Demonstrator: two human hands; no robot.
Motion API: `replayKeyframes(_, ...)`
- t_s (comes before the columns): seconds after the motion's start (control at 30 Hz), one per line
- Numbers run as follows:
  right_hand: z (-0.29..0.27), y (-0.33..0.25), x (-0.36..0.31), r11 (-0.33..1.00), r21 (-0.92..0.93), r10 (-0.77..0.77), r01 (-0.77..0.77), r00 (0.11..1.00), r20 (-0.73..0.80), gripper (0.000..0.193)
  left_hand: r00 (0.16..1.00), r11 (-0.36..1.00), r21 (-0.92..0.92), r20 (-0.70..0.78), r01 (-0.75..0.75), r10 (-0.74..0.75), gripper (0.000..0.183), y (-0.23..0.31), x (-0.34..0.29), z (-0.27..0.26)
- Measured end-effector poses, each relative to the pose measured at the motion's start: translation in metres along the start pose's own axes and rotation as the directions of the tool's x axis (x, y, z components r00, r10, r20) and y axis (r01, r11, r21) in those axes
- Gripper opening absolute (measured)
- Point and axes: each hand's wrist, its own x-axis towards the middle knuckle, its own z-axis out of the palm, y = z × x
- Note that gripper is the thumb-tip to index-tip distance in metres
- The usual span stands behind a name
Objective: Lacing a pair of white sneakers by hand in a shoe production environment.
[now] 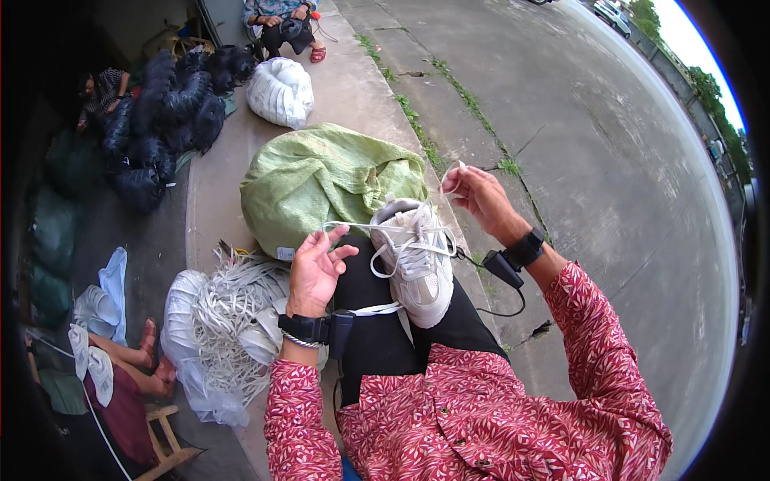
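Observation:
A white and beige sneaker [425,297] rests on my black-trousered lap, toe toward me, its white shoelace [413,260] threaded and looped over the tongue. My left hand [314,272] pinches one lace end at its fingertips, left of the shoe, and the lace stretches from there to the eyelets. Up and to the right of the shoe, my right hand [485,204] has thumb and forefinger closed on the other lace end. Another white lace [373,310] lies across my thighs under the shoe.
A full green woven sack [309,180] stands just ahead. Left of me is a pile of loose white laces [237,321] with plastic bags. A white bundle [281,92] and black bundles [156,120] lie farther off. People sit at the left and ahead.

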Motion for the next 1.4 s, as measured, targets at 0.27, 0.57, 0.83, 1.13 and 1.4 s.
replayKeyframes(0.27,0.025,0.031,0.007,0.949,-0.308,0.004,0.072,0.971,0.239,0.032,0.988,0.976,-0.209,0.128,-0.059,0.087,0.008,-0.009,0.007,-0.005)
replayKeyframes(0.57,0.013,0.032,0.003,0.98,-0.173,-0.065,0.103,0.976,0.208,0.031,0.752,0.973,0.026,-0.629,-0.23,0.195,0.018,0.023,-0.044,-0.126)
replayKeyframes(0.83,-0.005,0.004,0.008,0.95,0.302,0.067,-0.08,0.996,0.054,0.024,0.998,0.42,0.905,0.061,-0.061,0.011,0.027,-0.034,-0.013,0.027)
replayKeyframes(1.13,-0.053,-0.025,-0.007,0.909,0.415,0.031,-0.029,1.0,0.002,0.025,0.987,-0.077,0.989,0.114,-0.123,-0.114,0.024,-0.036,-0.009,0.041)
replayKeyframes(1.4,-0.055,-0.025,-0.009,0.895,0.445,0.022,-0.027,1.0,0.016,0.025,0.991,-0.186,0.975,0.133,-0.125,0.033,0.021,-0.047,-0.01,0.056)
